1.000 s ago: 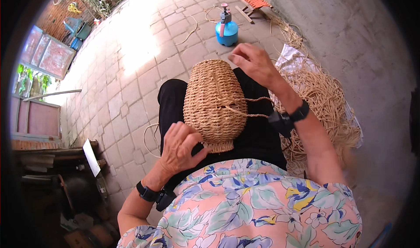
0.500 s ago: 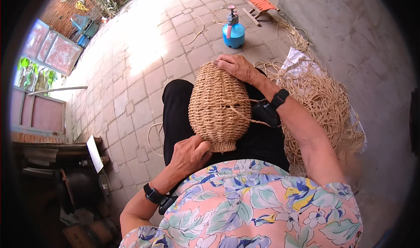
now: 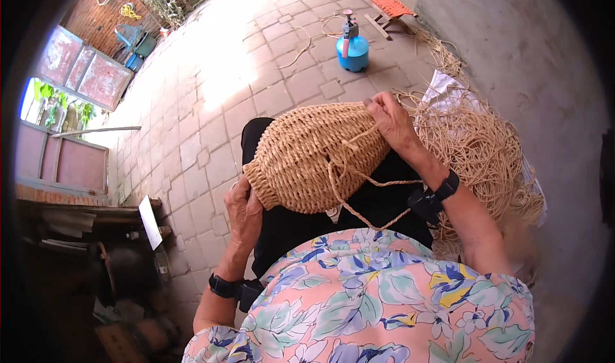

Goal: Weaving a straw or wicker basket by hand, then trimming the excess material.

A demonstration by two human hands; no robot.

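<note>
A tan woven basket (image 3: 314,152), rounded like a vase, lies sideways across my lap. Its narrow braided neck points left, where my left hand (image 3: 245,212) grips the rim with the thumb side against it. At the wider right end my right hand (image 3: 392,123) holds the edge, fingers closed over it. From a gap in the weave on the upper side, strands of twisted cord (image 3: 368,225) hang out, loop over my lap and run toward my right wrist. The inside of the basket is hidden.
A large tangled heap of tan cord (image 3: 487,164) lies on white cloth at my right, beside a grey wall (image 3: 544,107). Ahead on the paving stand a blue pump sprayer (image 3: 353,54) and a folding stool (image 3: 392,8) with an orange seat. Dark clutter (image 3: 122,273) fills the lower left.
The basket has turned from upright to sideways, its neck swinging from near me to the left. My left hand moved left and up with it; my right hand shifted right. The loose cords now face up.
</note>
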